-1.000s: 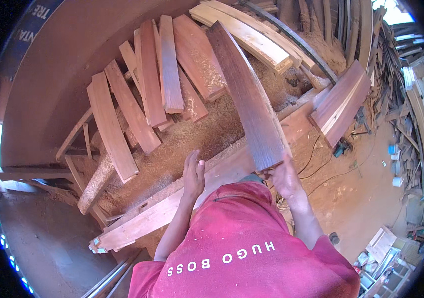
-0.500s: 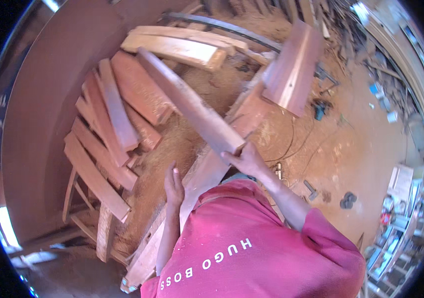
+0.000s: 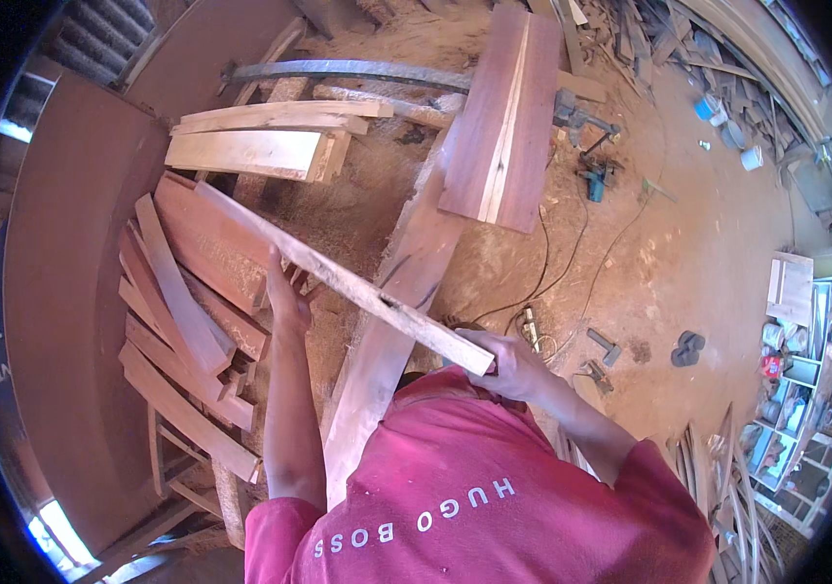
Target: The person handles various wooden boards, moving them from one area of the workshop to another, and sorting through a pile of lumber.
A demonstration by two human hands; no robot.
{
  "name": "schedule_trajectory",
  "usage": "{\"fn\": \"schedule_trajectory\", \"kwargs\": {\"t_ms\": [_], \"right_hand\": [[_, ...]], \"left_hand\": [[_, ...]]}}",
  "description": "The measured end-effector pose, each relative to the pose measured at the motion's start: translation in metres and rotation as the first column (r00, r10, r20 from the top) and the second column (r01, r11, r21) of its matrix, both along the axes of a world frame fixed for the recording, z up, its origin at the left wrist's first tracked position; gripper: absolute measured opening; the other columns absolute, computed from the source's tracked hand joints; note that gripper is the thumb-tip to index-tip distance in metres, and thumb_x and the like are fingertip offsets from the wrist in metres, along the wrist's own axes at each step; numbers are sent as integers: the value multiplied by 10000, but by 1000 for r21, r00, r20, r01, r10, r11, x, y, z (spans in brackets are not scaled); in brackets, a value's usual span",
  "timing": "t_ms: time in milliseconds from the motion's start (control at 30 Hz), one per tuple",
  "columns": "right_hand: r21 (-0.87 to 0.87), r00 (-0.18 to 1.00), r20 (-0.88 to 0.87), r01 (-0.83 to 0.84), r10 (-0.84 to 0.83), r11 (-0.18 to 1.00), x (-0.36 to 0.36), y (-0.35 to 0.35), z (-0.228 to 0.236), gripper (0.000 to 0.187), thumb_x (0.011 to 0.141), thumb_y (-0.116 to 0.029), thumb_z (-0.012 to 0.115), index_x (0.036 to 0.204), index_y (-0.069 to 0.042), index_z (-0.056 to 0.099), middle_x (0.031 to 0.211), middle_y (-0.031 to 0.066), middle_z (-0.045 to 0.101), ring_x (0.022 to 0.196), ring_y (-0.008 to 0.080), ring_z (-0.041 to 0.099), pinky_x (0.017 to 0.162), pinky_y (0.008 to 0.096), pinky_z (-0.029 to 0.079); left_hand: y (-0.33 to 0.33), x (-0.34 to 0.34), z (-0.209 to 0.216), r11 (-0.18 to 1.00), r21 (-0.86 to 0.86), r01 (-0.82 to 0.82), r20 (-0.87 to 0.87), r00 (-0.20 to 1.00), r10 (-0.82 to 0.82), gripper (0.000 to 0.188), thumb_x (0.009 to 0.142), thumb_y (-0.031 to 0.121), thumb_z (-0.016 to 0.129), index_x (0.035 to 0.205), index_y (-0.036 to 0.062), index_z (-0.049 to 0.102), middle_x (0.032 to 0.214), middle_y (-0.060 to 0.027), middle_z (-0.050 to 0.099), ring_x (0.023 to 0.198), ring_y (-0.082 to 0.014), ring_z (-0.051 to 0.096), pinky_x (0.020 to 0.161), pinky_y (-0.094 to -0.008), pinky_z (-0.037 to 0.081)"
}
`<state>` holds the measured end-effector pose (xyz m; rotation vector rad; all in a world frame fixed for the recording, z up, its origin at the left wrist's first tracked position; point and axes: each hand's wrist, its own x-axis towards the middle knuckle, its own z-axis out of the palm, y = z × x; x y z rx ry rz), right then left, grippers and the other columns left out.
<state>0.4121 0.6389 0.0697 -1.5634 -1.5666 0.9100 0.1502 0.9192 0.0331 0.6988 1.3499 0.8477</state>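
Observation:
My right hand grips the near end of a long wooden board, its fingers wrapped round that end. The board is turned on edge, so a narrow rough face with a dark knot faces up. It slants away to the far left, over a stack of reddish planks. My left hand is beside the board's left side, fingers apart, close under its edge; whether it touches the board I cannot tell. Below the board runs a long wooden beam.
A wide plank with a pale stripe lies across the beam's far end. Pale boards are stacked at the far left by a brown panel. A teal power tool, cables and clamps lie on the dusty floor. Shelves stand right.
The board has turned onto its edge and its near end has come closer to me. My left hand has reached forward toward the board. My right hand still holds its end.

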Motion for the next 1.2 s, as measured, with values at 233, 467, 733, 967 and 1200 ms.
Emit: {"fn": "schedule_trajectory", "kwargs": {"t_ms": [233,467,733,967,1200], "right_hand": [[23,966,259,-25,18,999,37,7,-12,654,769,-131,766,1358,19,524,1337,219,590,1233,376,582,1040,440,490],[55,909,412,-91,60,994,75,31,-40,584,778,-126,711,1347,-78,591,1383,171,573,1313,326,526,1116,506,385],[188,941,336,-113,44,976,92,75,-100,501,830,-113,700,1322,-64,619,1437,258,484,1328,425,469,1091,501,384],[270,729,480,-652,488,708,23,172,-146,531,800,-98,747,1314,-56,621,1391,257,509,1292,438,484,1038,496,434],[223,414,501,-910,760,348,-110,189,-137,549,786,-117,762,1309,-42,615,1338,261,539,1252,437,510,1014,486,446]], "left_hand": [[43,29,-25,989,18,-147,-226,963,147,626,827,274,785,1268,1,435,1080,-156,611,873,-268,653,677,-454,552],[28,8,-43,998,30,-50,-463,884,58,169,820,123,730,805,26,592,758,-60,611,607,-160,565,484,-327,441],[-107,-24,-6,755,268,-598,-68,770,634,421,823,134,759,1123,-43,523,914,-122,656,741,-177,648,583,-294,537],[-214,-63,3,379,178,-908,-246,332,911,600,755,172,793,1173,-30,414,996,-175,607,724,-229,626,587,-360,526],[-325,-82,-28,-9,24,-1000,-337,-17,941,796,749,250,799,1327,-39,334,1288,-306,547,1229,-390,556,1065,-423,438]]}}
